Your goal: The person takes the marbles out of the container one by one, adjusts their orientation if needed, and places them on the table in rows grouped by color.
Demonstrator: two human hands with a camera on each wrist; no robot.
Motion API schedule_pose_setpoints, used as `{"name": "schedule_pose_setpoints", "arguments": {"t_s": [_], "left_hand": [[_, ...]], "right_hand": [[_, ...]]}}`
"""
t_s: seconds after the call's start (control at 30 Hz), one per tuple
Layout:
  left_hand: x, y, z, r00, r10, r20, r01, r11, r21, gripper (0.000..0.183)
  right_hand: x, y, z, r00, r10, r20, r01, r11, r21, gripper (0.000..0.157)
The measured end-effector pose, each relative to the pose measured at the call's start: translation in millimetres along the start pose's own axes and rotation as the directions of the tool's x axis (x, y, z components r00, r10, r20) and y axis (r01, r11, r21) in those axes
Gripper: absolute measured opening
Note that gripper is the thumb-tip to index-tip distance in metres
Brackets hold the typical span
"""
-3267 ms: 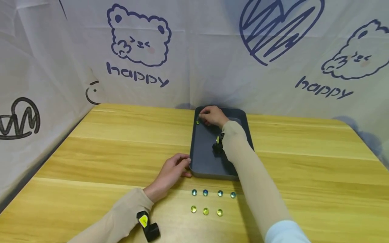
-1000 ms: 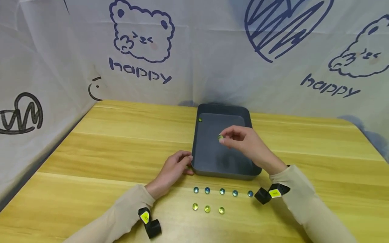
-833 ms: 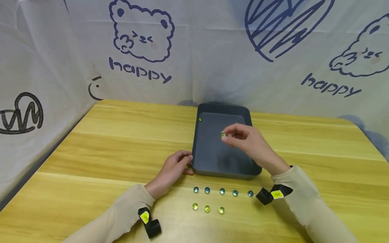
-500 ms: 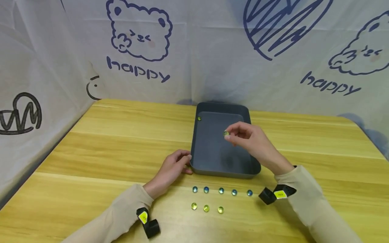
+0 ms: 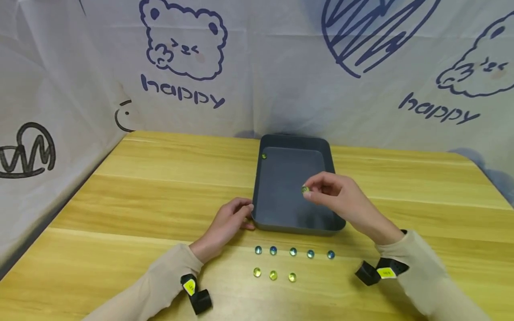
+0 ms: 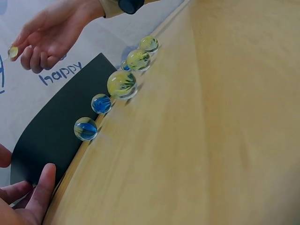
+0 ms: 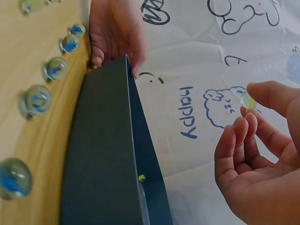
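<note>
My right hand (image 5: 341, 196) pinches a yellow-green marble (image 5: 305, 189) between thumb and index finger, above the right half of a dark grey rectangular tray (image 5: 277, 196). In the right wrist view its other fingers curl loosely inward, and the marble (image 7: 247, 100) is clear glass with a yellow streak. My left hand (image 5: 226, 229) touches the tray's near left corner from outside, fingers relaxed. Another yellow-green marble (image 5: 263, 156) lies inside the tray by the far left corner.
On the wooden table in front of the tray, several blue marbles (image 5: 293, 252) form a row. Nearer to me are three yellow-green marbles (image 5: 273, 275) in a second row. A white cloth (image 5: 281, 80) with drawings hangs behind the table.
My right hand has drawn back from the tray's far left corner toward its right side, still pinching the marble. The left hand stays at the tray's corner.
</note>
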State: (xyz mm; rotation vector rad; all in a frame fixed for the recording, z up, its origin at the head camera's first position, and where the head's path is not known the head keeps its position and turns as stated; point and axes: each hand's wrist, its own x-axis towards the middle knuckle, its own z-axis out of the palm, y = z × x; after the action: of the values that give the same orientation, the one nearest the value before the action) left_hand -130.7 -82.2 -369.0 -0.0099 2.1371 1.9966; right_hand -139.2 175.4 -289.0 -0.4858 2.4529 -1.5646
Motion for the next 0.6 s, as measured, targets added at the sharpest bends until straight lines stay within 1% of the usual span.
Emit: {"name": "schedule_pose_setpoints", "arguments": {"t_s": [0.2,0.37,0.6], "left_hand": [[1.1,0.9,-0.3,1.000,-0.010,0.001,0.010,1.000,0.001,0.031],[2.2,0.6,0.2,1.000,-0.002,0.010,0.002,1.000,-0.003,0.031],[1.4,0.0,-0.1,1.000,-0.001,0.011,0.001,1.000,0.005,0.032]], "right_hand": [[-12.2,-0.5,1.4,1.000,0.005,0.021,-0.005,1.000,-0.008,0.022],[-24.6,2.6,0.5,0.999,0.006,0.049,-0.007,1.000,0.005,0.022],[-40.7,3.2,2.5,0.996,0.039,0.076,-0.041,0.999,0.022,0.022]]}}
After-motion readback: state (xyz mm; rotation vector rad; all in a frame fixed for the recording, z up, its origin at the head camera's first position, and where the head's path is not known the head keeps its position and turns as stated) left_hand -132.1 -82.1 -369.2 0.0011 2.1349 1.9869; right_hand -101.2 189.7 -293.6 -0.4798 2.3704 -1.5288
